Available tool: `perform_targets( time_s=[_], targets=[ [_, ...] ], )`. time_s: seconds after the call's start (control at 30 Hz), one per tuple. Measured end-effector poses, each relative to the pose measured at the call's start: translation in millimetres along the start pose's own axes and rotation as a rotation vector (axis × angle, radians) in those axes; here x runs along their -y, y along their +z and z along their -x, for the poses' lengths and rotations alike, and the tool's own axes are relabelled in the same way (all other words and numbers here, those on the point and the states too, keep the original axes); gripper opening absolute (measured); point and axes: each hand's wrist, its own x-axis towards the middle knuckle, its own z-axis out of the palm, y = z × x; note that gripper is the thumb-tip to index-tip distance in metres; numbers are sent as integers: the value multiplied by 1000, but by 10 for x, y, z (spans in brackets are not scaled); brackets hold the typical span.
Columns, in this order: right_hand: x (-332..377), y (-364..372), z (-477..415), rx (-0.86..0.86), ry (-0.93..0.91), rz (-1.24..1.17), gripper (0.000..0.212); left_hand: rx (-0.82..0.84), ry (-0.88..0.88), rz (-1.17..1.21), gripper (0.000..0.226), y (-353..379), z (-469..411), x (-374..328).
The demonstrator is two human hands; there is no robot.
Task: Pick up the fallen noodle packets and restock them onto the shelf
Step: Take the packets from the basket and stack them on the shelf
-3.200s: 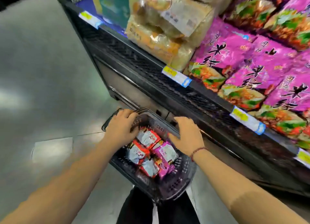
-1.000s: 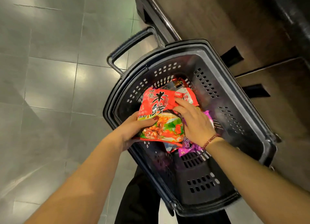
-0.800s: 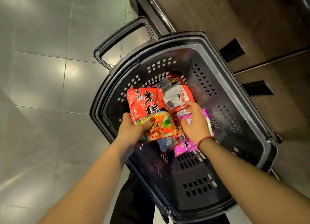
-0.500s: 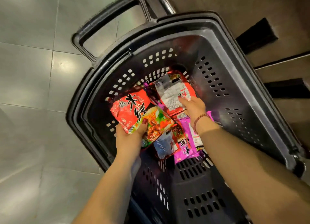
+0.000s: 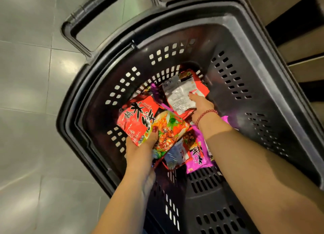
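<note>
Inside the black perforated plastic shopping basket (image 5: 245, 41), which stands on the grey tiled floor (image 5: 26, 76), the noodle packets lie in a loose heap at the bottom. The left hand (image 5: 140, 146) holds a glossy red noodle packet (image 5: 140, 118) by its lower edge, thumb pressed on the printed face and fingers curled beneath, lifting it clear of the heap so the other hand can work. The right hand (image 5: 199, 107) reaches to a face-down red packet with a silver-white back (image 5: 178, 95); its fingertips (image 5: 190, 93) lie close together on the wrapper, but whether the thumb hooks under is hidden. A magenta packet (image 5: 198, 153) lies beneath the right wrist. No shelf is visible, so restocking is judged not yet begun.
</note>
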Motion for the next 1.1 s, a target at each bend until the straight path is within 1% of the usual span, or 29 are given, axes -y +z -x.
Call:
perform_targets(
  time_s=[0.03, 0.1, 0.17, 0.23, 0.3, 0.4, 0.43, 0.5, 0.53, 0.63, 0.67, 0.73, 0.77, 0.8, 0.87, 0.9, 0.97, 1.0, 1.03, 1.07, 1.1],
  targets=[
    [14, -24, 123, 16, 5, -24, 47, 32, -21, 1, 44, 2, 47, -21],
    [47, -129, 325, 49, -43, -127, 42, 97, -36, 7, 41, 17, 197, -106],
    [64, -275, 591, 100, -87, -182, 39, 124, -38, -22, 40, 14, 376, -207],
    [99, -471, 966, 176, -144, -107, 28, 161, -45, -55, 41, -39, 596, -317],
    [170, -699, 1394, 203, -175, -42, 19, 187, -64, -107, 42, -145, 840, -455],
    [262, -1029, 2025, 299, -213, 12, 28, 225, -90, -177, 41, -290, 1263, -754],
    [290, -1118, 2245, 323, -236, 11, 31, 254, -95, -210, 36, -330, 1433, -869],
    [351, -1251, 2736, 358, -288, -12, 32, 319, -99, -278, 27, -428, 1797, -1107],
    [384, -1299, 2983, 374, -330, -25, 30, 343, -92, -316, 30, -477, 1971, -1224],
    [515, -1391, 3702, 417, -518, 12, 15, 441, -85, -401, 49, -624, 2412, -1590],
    [572, -1425, 3927, 443, -582, 31, 11, 483, -80, -451, 60, -654, 2563, -1705],
    [695, -1492, 4394, 501, -678, 58, 18, 585, -81, -521, 95, -687, 2878, -1932],
    [753, -1519, 4637, 539, -702, 58, 20, 629, -76, -535, 108, -701, 3015, -2034],
    [805, -1542, 4876, 560, -729, 56, 21, 657, -55, -556, 113, -705, 3151, -2129],
    [869, -1623, 5293, 546, -791, 57, 24, 720, -13, -597, 119, -707, 3403, -2265],
    [907, -1666, 5486, 531, -827, 33, 22, 767, 13, -619, 120, -694, 3527, -2324],
    [944, -1785, 5812, 534, -885, -72, 12, 860, 63, -663, 119, -634, 3780, -2434],
    [950, -1840, 5976, 546, -909, -114, 15, 905, 82, -683, 117, -593, 3906, -2477],
    [963, -1891, 6125, 531, -950, -142, 29, 946, 100, -694, 115, -545, 4028, -2502],
    [979, -1932, 6266, 498, -970, -202, 46, 986, 113, -696, 115, -487, 4133, -2512],
    [1007, -1983, 6376, 453, -952, -315, 68, 1021, 124, -699, 116, -423, 4217, -2515]
  ],
)
